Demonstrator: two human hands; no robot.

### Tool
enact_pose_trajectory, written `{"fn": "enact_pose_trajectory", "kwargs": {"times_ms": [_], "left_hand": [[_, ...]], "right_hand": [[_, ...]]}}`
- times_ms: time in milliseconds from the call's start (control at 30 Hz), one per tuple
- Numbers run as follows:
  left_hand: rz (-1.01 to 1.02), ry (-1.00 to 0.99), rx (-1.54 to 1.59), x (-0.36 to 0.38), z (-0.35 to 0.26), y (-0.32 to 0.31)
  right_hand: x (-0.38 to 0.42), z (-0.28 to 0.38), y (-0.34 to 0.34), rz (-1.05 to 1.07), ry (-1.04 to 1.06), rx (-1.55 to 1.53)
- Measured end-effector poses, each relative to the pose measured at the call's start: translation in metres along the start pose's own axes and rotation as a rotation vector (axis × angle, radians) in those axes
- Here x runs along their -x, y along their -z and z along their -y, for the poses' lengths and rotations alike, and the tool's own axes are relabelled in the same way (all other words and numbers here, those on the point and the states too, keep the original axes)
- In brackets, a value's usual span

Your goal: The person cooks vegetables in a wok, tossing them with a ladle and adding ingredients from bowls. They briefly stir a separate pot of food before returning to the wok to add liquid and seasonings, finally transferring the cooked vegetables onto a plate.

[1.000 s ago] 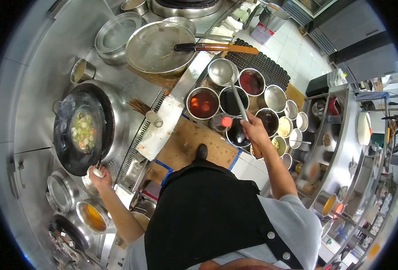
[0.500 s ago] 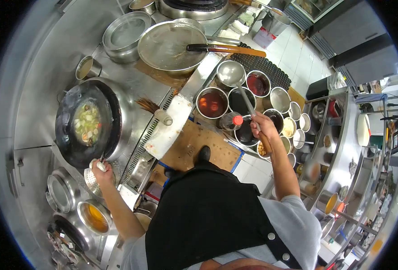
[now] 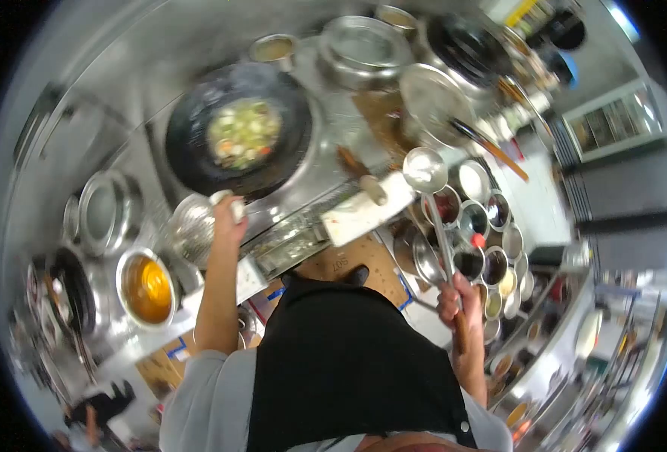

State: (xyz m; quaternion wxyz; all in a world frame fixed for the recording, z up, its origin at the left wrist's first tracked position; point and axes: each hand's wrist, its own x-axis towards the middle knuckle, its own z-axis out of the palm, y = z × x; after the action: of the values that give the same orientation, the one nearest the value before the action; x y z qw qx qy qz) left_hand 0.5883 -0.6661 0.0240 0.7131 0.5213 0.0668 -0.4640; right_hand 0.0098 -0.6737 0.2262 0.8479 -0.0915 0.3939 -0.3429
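My left hand [image 3: 230,220] is closed round the near edge of a black wok [image 3: 186,162], at its handle, with a folded white cloth [image 3: 224,197] between. Chopped pale green and white pieces with bits of orange, the food [image 3: 244,134], lie in the middle of the wok. In my right hand [image 3: 460,303] is a long ladle [image 3: 424,170], gripped by its wooden handle. Its round metal bowl hangs near the pots of sauce [image 3: 473,218], over the counter's edge. A perforated metal strainer [image 3: 192,230] sits beside my left hand.
A pot of orange liquid [image 3: 146,288] stands at the left. A large mesh strainer [image 3: 435,105] and a brown-handled tool [image 3: 499,154] lie at the back right. A white cloth [image 3: 369,211] covers part of the counter edge. Another person [image 3: 100,410] shows at lower left.
The head view has turned, so the stove sits further right. The ladle's bowl has moved from over the sauce pots toward the stove side. Both hands keep their grip.
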Motion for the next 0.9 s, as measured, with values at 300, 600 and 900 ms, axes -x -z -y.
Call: {"fn": "enact_pose_trajectory", "kwargs": {"times_ms": [300, 600, 900], "left_hand": [[0.015, -0.004, 0.028, 0.022, -0.021, -0.001], [0.108, 0.091, 0.061, 0.07, -0.034, 0.034], [-0.035, 0.099, 0.007, 0.205, 0.005, 0.136]], "right_hand": [[-0.2, -0.081, -0.173, 0.275, 0.202, 1.274], [-0.237, -0.181, -0.23, 0.201, 0.051, 1.185], [-0.252, -0.186, -0.208, 0.225, 0.124, 1.141]]}}
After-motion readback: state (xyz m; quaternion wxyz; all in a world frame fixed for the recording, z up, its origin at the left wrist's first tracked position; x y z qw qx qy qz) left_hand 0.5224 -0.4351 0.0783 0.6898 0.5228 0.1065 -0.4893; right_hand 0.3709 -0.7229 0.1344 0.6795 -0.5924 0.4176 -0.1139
